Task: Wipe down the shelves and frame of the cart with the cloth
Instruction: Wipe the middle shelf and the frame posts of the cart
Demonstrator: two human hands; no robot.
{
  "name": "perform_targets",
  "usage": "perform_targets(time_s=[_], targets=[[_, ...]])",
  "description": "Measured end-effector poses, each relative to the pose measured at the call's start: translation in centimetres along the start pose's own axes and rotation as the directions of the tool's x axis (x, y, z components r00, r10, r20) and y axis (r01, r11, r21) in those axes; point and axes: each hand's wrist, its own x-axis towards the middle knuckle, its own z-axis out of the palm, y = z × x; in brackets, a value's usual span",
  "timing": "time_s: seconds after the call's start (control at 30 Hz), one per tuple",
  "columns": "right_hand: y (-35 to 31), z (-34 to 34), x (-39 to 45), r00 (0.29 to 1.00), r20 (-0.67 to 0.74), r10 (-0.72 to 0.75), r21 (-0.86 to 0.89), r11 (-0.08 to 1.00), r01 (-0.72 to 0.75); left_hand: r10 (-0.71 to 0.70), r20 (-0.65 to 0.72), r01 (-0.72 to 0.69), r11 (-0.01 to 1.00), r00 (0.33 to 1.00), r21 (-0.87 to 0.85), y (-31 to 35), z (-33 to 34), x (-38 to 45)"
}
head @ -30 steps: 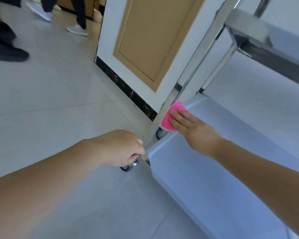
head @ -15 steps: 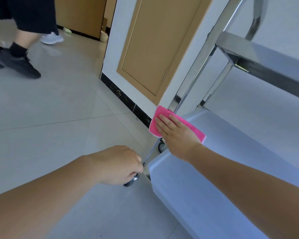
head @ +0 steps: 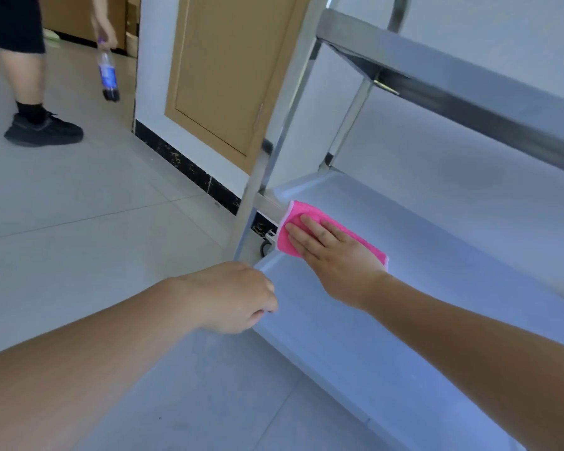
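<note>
Down low, the left hand (head: pixel 232 297) is curling its grip around the cart's front corner post (head: pixel 241 236), steadying it. Rightward, the right hand (head: pixel 332 252) is pressing the fuzzy pink cloth (head: pixel 298 216) flat, fingers spread, onto the smooth steel bottom shelf (head: pixel 404 288); even pressure into the rounded rim corner would probably serve best.

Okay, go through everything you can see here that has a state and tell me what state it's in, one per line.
Pink cloth: spread flat on the lower steel shelf, at its corner.
Right hand: fingers straight, pressing on the cloth.
Left hand: curled, gripping the shelf's near corner.
Tan cabinet door: closed.
Dark soda bottle: hanging from a passer-by's hand.
Cart caster wheel: on the floor.
</note>
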Motion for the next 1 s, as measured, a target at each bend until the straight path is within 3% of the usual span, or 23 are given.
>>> perform_targets(time_s=[0.37, 0.77, 1.0], targets=[[0.6, 1.2, -9.7, 0.995, 0.094, 0.025, -0.015, 1.000, -0.024, 0.182, 0.016, -0.182, 0.983, 0.983, 0.018, 5.8, 0.2, 4.8], [0.9, 3.7, -16.8, 0.998, -0.006, 0.061, -0.044, 0.997, -0.061, 0.335, -0.092, -0.337, 0.941, 0.938, -0.008, 10.2, 1.2, 8.0], [1.1, 4.6, -21.4, 0.998, 0.004, 0.070, -0.079, 0.994, -0.070, 0.406, -0.137, -0.411, 0.912, 0.903, -0.002, 12.9, 1.4, 10.7]])
